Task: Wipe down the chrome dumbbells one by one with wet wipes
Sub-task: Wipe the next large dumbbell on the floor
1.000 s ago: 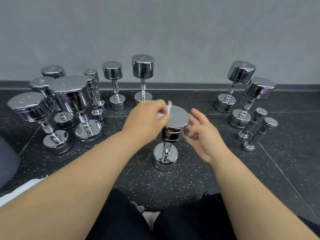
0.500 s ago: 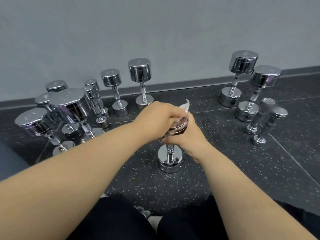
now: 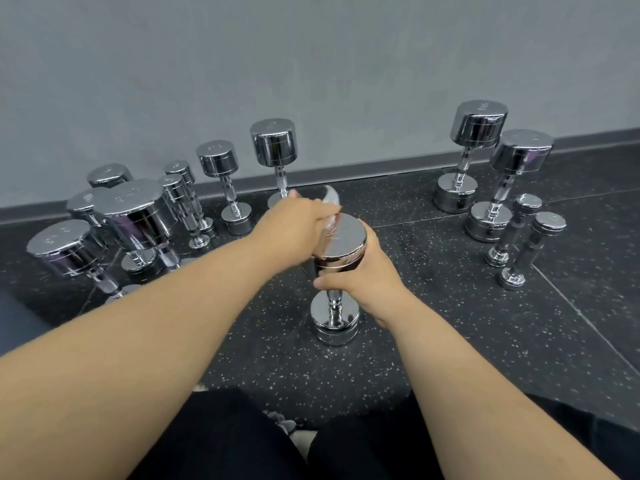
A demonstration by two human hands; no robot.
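Observation:
A chrome dumbbell (image 3: 341,239) stands upright on the black speckled floor right in front of me. My right hand (image 3: 367,277) grips the side of its top head, thumb across the front just above the handle. My left hand (image 3: 294,226) holds a white wet wipe (image 3: 330,202) against the far left edge of the head's flat top. The wipe's loose end sticks up above my fingers. The dumbbell's lower head (image 3: 334,318) rests on the floor.
Several chrome dumbbells (image 3: 138,216) stand upright in a cluster at the left, and two (image 3: 273,143) stand by the grey wall (image 3: 311,64). Several more (image 3: 519,157) stand at the right, the smallest pair leaning. My dark-clothed legs (image 3: 225,441) are at the bottom.
My right hand moved in and took hold of the top head's side. My left hand with the wipe slid back to the head's far left edge, uncovering the flat top.

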